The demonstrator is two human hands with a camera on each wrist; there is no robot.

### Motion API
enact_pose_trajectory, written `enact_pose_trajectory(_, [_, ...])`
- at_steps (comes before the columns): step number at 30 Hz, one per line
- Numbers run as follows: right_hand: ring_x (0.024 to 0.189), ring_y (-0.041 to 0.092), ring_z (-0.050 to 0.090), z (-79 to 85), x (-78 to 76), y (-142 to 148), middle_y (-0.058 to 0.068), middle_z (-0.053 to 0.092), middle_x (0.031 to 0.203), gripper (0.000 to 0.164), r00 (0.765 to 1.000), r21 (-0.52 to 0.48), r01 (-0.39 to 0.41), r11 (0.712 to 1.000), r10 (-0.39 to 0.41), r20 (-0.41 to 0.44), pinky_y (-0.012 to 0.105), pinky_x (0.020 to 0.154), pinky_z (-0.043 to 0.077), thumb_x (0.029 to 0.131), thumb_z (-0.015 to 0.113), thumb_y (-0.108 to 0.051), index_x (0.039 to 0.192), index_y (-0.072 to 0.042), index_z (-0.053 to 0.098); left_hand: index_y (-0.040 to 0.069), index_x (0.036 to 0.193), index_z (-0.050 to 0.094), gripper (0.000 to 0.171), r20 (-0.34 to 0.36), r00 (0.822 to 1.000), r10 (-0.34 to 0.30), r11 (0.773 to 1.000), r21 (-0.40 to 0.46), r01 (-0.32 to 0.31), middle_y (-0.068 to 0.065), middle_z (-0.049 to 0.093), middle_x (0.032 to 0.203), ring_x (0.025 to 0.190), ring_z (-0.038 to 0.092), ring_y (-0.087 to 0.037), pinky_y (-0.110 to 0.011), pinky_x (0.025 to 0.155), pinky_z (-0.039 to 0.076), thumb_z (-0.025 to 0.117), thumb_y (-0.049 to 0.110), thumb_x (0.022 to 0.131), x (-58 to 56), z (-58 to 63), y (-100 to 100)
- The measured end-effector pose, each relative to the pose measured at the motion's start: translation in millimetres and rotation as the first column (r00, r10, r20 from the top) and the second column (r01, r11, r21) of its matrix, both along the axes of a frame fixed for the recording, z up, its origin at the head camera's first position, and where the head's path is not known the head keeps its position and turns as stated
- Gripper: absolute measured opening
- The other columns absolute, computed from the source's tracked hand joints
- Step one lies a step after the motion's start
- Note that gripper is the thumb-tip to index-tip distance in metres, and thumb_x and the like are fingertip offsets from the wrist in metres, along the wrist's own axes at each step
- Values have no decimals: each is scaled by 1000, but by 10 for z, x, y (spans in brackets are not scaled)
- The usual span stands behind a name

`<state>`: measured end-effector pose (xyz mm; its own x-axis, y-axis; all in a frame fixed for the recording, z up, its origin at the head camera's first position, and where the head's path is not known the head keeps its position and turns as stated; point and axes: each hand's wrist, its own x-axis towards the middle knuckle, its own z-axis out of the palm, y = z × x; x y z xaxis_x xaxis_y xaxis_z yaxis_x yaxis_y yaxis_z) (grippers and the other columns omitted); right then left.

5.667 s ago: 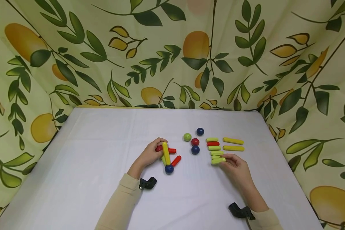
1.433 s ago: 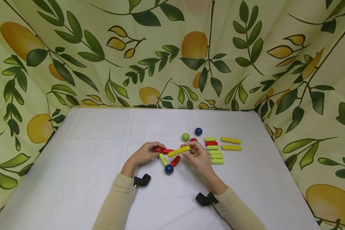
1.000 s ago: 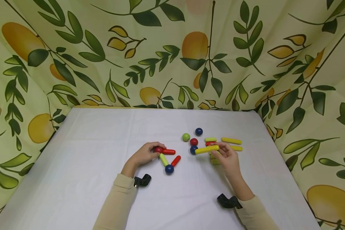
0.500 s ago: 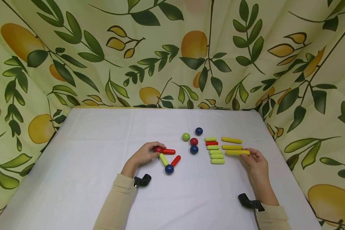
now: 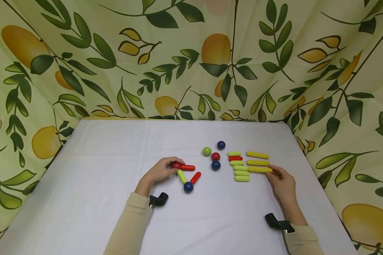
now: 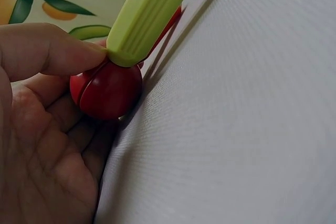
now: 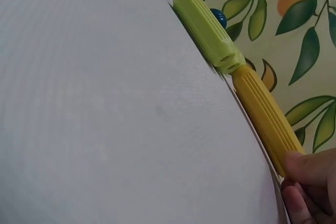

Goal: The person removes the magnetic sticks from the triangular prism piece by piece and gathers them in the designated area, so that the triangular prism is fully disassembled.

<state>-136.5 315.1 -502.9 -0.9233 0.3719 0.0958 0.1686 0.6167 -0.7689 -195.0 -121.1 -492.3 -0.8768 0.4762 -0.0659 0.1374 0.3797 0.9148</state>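
My left hand (image 5: 161, 170) holds a red ball (image 5: 176, 165) between thumb and fingers, low on the table. A short red stick (image 5: 188, 168) and a short light-green stick (image 6: 149, 17) extend from that ball. The green one reaches a blue ball (image 5: 188, 187), from which another red stick (image 5: 195, 177) points up and right. At the far right, my right hand (image 5: 283, 182) pinches the right end of a long yellow stick (image 7: 265, 114) between thumb and fingers. This stick lies below two other yellow sticks (image 5: 257, 163), its left end by the light-green sticks.
Several short light-green sticks (image 5: 241, 173) and one red stick (image 5: 235, 158) lie in a column right of centre. Left of them sit a green ball (image 5: 206, 151), a red ball (image 5: 215, 156) and two blue balls (image 5: 215, 165). A patterned curtain (image 5: 191, 71) surrounds the white table (image 5: 99, 170).
My right hand has carried the yellow stick from beside the ball-and-stick piece to the right and down beside the other yellow ones. The left hand stays on the red ball.
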Motion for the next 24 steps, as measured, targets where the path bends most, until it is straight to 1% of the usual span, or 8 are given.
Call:
enact_pose_trajectory(7, [82,-8,45,-17,6,0,18,64,110,33,1000,63,14,998,-13,-18,0,67,37,90,64,-13,121,-2,61,15,115,66,35,16,1000,-2,1000,7,2,-8,58,127,119,49,-25,-47,105,38,55,-2,86,-11,-13,-9])
enact_pose_trajectory(13, [83,-8,47,17,17,-8,17,63,112,36,1000,37,23,999,-22,-20,-1,68,37,90,64,-13,123,-2,59,13,114,66,33,1,1000,-7,1000,10,7,-8,59,126,119,48,-25,-46,106,36,55,-2,86,-10,-24,-17])
enact_pose_trajectory(15, [88,-2,52,57,34,-31,16,62,114,37,999,23,37,999,-37,-32,-1,70,37,89,65,-13,124,-2,59,13,114,66,33,-5,1000,-10,1000,11,10,-9,60,125,119,49,-25,-46,106,36,56,-2,86,-6,-22,-18])
enact_pose_trajectory(18, [100,13,57,145,76,-111,13,62,117,37,998,2,46,999,-46,-51,0,75,37,89,63,-13,125,-5,59,13,114,66,34,4,1000,-10,1000,15,10,-8,59,126,118,49,-25,-45,105,37,55,-2,86,-3,-12,-17])
enact_pose_trajectory(20, [108,22,56,229,101,-204,14,61,120,37,995,-14,-2,1000,1,-96,1,81,38,89,63,-9,124,-2,58,14,114,66,34,13,1000,-6,1000,13,6,-8,59,126,117,49,-24,-45,104,37,55,-2,86,-3,-8,-13])
enact_pose_trajectory(21, [110,23,55,270,117,-264,14,60,121,37,992,-14,-38,999,36,-119,1,84,38,88,64,-7,124,-1,58,14,115,66,34,20,1000,-4,1000,17,4,-8,59,126,117,49,-24,-44,104,37,55,-1,86,-6,-9,-12])
enact_pose_trajectory(22, [111,19,55,306,127,-328,15,60,121,36,986,-6,-81,997,80,-149,1,86,38,88,64,-4,123,0,58,13,115,65,34,20,1000,-6,1000,14,6,-9,59,126,117,49,-25,-45,104,37,55,-2,87,-7,-10,-10])
enact_pose_trajectory(24, [109,15,56,417,155,-490,20,61,119,37,954,16,-195,981,193,-230,3,89,38,84,66,4,120,6,58,10,117,64,34,26,1000,-9,1000,15,9,-11,58,128,118,48,-27,-46,105,37,54,-2,87,9,26,-4])
